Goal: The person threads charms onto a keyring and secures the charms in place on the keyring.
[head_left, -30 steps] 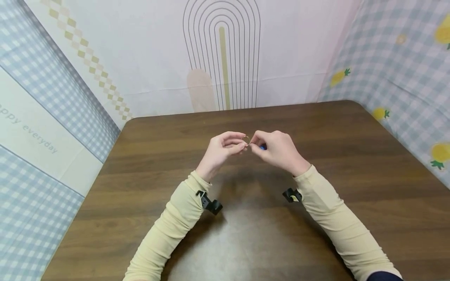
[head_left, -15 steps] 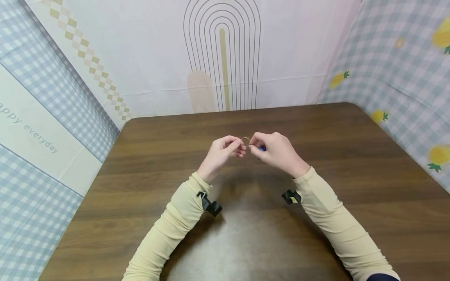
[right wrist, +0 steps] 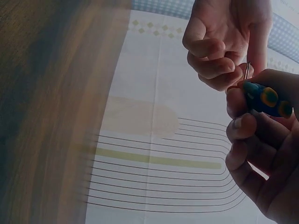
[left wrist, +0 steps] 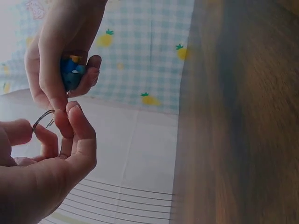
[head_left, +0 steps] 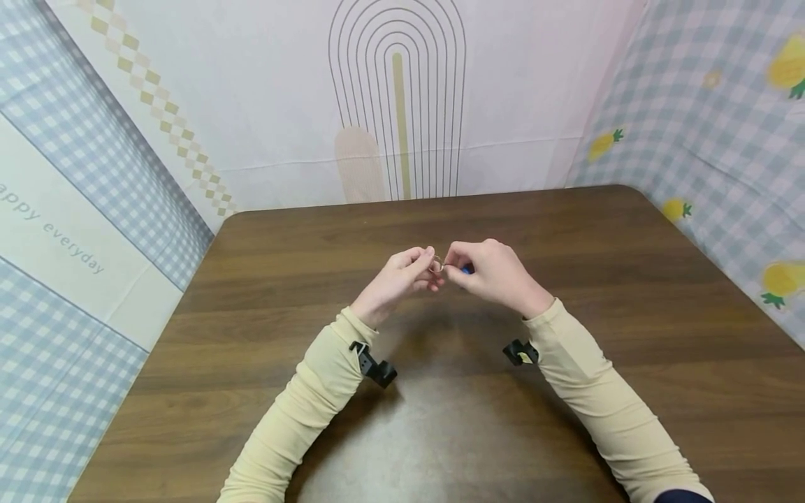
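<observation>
A thin metal key ring (left wrist: 39, 118) is held between the two hands, above the table. My left hand (head_left: 399, 281) pinches it, thumb on one side and fingers on the other. From the right side, my right hand (head_left: 497, 276) pinches at the spot where ring and charm meet. The charm (left wrist: 71, 73) is a small blue figure with yellow-orange spots, tucked under the right fingers; only a bit of blue shows in the head view. In the right wrist view, the charm (right wrist: 267, 99) lies against the right fingers, with the ring's wire edge-on above it.
A brown wood-grain table (head_left: 264, 335) stretches under both arms. Behind it hangs a white cloth (head_left: 270, 91) with arch lines, and blue checked cloths (head_left: 685, 133) flank it. Each sleeve bears a black wrist camera mount (head_left: 375, 365).
The left thumb and fingers have shifted their hold on the key ring, and the ring has turned between them. Both hands have sunk slightly toward me; the right keeps its pinch.
</observation>
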Motion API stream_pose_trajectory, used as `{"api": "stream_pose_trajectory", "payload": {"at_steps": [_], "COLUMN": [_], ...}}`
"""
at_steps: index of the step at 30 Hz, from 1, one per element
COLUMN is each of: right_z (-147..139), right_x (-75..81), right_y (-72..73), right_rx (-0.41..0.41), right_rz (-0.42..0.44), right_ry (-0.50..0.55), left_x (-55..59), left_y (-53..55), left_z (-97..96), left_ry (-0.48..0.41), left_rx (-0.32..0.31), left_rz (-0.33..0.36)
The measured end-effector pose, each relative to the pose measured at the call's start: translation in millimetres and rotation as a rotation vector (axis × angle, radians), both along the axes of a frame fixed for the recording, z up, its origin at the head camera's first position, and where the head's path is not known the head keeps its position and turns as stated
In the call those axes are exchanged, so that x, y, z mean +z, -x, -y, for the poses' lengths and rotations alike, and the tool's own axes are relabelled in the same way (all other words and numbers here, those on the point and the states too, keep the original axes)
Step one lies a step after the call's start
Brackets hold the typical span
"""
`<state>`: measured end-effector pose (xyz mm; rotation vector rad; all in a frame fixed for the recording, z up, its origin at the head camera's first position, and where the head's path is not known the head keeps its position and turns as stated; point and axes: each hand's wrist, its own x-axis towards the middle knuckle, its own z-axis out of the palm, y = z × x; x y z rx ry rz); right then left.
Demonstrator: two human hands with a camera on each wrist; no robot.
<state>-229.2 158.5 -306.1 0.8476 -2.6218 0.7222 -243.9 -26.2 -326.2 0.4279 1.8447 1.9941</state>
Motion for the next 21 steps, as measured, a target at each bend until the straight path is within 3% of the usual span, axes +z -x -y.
{"api": "stream_pose_trajectory", "payload": {"at_steps": [9,15,21], "right_z": [-2.0,-2.1,-2.2], "right_x": [-0.2,1.2,-0.2], "right_y": [1.3,0.7,2.0], "right_rx": [-0.008,0.017,0.026], "right_rz": [0.016,-0.006,-0.029], "right_ry": [0.007,-0.022,-0.019], "left_x": [0.1,-1.3,-1.6], "left_y": [0.6,2.5,3.2], "left_z": [3.2,5.1,5.8], "left_ry": [-0.044,0.02,0.044], "left_rx": [0.114,0.136,0.134], "left_rz": [-0.098,-0.146,-0.144]}}
